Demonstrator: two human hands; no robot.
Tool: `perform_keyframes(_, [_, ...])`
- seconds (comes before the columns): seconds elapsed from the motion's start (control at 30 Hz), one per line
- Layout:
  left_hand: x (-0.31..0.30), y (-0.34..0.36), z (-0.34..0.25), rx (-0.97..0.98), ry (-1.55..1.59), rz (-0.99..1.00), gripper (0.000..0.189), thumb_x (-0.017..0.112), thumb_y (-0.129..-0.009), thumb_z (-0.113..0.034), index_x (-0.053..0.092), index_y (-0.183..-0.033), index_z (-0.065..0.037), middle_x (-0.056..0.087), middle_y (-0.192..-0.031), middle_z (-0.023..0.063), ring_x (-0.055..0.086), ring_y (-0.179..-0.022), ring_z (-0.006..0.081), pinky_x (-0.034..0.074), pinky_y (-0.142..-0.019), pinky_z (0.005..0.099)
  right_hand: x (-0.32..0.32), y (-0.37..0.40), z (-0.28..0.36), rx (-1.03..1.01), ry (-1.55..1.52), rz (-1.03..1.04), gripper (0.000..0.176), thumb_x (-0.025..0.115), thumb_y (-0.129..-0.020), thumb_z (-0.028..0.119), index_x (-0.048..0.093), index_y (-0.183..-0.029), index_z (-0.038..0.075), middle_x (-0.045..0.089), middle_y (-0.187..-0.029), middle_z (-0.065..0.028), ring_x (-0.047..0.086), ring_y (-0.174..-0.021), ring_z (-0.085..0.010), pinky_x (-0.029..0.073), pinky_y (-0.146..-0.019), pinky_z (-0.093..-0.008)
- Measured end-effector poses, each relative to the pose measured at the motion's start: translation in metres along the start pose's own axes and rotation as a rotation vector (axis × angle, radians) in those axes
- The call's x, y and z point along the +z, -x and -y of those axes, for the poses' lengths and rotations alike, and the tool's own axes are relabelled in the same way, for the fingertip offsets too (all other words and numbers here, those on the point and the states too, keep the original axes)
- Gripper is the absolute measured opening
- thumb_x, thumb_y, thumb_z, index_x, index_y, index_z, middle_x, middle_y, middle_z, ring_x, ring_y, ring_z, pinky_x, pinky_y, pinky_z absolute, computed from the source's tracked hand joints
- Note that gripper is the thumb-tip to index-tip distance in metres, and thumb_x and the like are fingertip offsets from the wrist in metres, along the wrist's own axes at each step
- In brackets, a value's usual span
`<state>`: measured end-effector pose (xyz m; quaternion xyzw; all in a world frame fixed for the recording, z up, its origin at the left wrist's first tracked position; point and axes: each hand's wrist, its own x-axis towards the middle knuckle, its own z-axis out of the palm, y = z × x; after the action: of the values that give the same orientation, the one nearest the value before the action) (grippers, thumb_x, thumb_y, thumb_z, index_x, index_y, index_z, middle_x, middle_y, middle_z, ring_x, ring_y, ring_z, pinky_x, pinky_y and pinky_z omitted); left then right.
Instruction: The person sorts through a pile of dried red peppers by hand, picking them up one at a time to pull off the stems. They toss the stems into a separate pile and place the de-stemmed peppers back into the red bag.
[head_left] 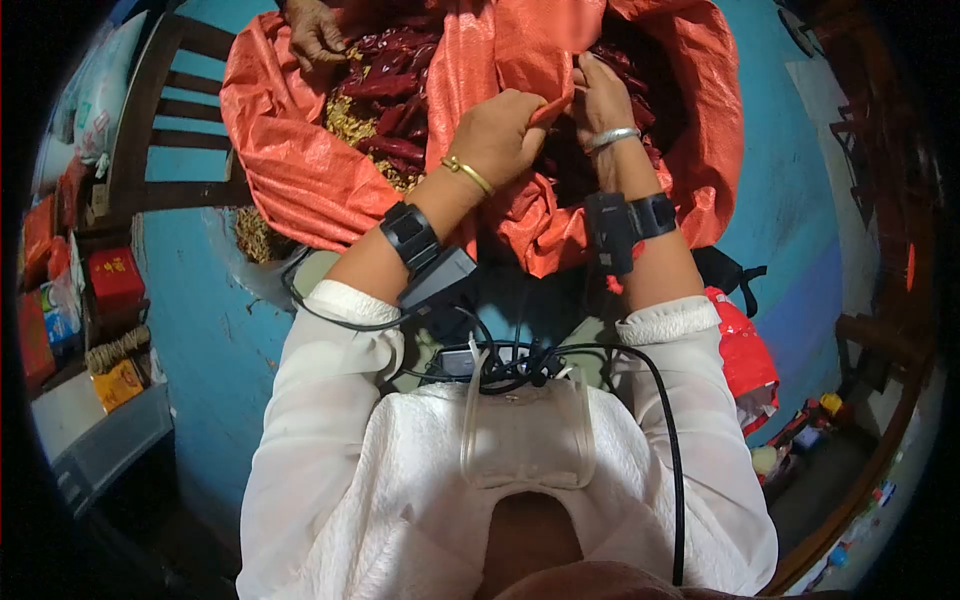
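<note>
Two orange woven sacks stand side by side before me, the left sack [290,165] and the right sack [712,120], both with rolled-down rims. Dark red dried chillies [395,85] and yellowish bits [348,122] fill the left one; more dark red chillies [622,68] show in the right one. My left hand [500,130], with a gold bracelet, is closed on a fold of orange sack fabric between the two openings. Just right of it, my right hand [603,95], with a silver bracelet, pinches the same fold at the edge of the right opening; its fingertips are partly hidden.
Another person's hand [315,35] reaches into the left sack from the far side. A wooden chair [150,110] stands at left, near a clear bag of brown bits [262,238]. A red plastic bag [740,350] lies by my right elbow. Black cables [665,420] hang across my lap.
</note>
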<state>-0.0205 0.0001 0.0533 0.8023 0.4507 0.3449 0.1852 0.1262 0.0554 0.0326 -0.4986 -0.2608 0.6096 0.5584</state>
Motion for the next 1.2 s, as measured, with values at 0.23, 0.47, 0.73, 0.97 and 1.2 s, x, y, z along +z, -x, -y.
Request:
perform_keyframes(0.23, [-0.009, 0.017, 0.016, -0.243, -0.194, 0.238, 0.024, 0.054, -0.071, -0.015, 0.05, -0.089, 0.0, 0.056, -0.076, 0.0239, 0.055, -0.074, 0.0382, 0.043, -0.068, 0.0456, 0.018, 0.014, -0.04, -0.725, 1.012, 0.29, 0.025, 0.05, -0.078, 0.019, 0.05, -0.095, 0.0, 0.046, -0.095, -0.0206, 0.043, -0.094, -0.0349, 0.037, -0.082, -0.0379])
perform_keyframes(0.47, [-0.055, 0.055, 0.008, -0.196, -0.329, 0.168, 0.024, 0.055, -0.076, -0.027, 0.052, -0.086, -0.005, 0.057, -0.076, 0.0157, 0.056, -0.074, 0.0343, 0.044, -0.063, 0.0432, 0.037, 0.013, -0.062, -0.592, 1.451, 0.278, 0.028, 0.052, -0.078, 0.028, 0.055, -0.092, 0.004, 0.05, -0.094, -0.0208, 0.049, -0.091, -0.0363, 0.04, -0.081, -0.0418])
perform_keyframes(0.73, [-0.056, 0.088, 0.029, -0.217, -0.107, 0.246, 0.044, 0.058, -0.073, -0.03, 0.05, -0.104, 0.001, 0.055, -0.098, 0.0196, 0.052, -0.09, 0.0344, 0.042, -0.076, 0.0387, 0.062, 0.034, -0.006, -0.916, 1.106, -0.054, 0.038, 0.058, -0.074, 0.027, 0.053, -0.105, 0.005, 0.05, -0.094, -0.0178, 0.049, -0.089, -0.0316, 0.041, -0.079, -0.0378])
perform_keyframes(0.97, [-0.038, 0.084, 0.008, -0.126, -0.058, 0.46, 0.036, 0.061, -0.067, -0.02, 0.049, -0.094, 0.0, 0.051, -0.093, 0.0169, 0.048, -0.093, 0.0336, 0.04, -0.081, 0.0386, 0.082, 0.04, -0.037, -1.002, 1.42, 0.117, 0.056, 0.064, -0.069, 0.034, 0.044, -0.119, 0.017, 0.036, -0.119, -0.0196, 0.04, -0.104, -0.0381, 0.037, -0.088, -0.0395])
perform_keyframes(1.2, [-0.03, 0.087, 0.012, 0.025, 0.013, 0.262, 0.035, 0.061, -0.068, -0.02, 0.048, -0.093, 0.001, 0.049, -0.099, 0.0171, 0.046, -0.098, 0.0318, 0.04, -0.081, 0.0387, 0.052, -0.006, -0.057, -0.606, 1.675, -0.005, 0.041, 0.055, -0.074, 0.023, 0.049, -0.114, 0.016, 0.032, -0.127, -0.0146, 0.038, -0.107, -0.0382, 0.038, -0.088, -0.0419])
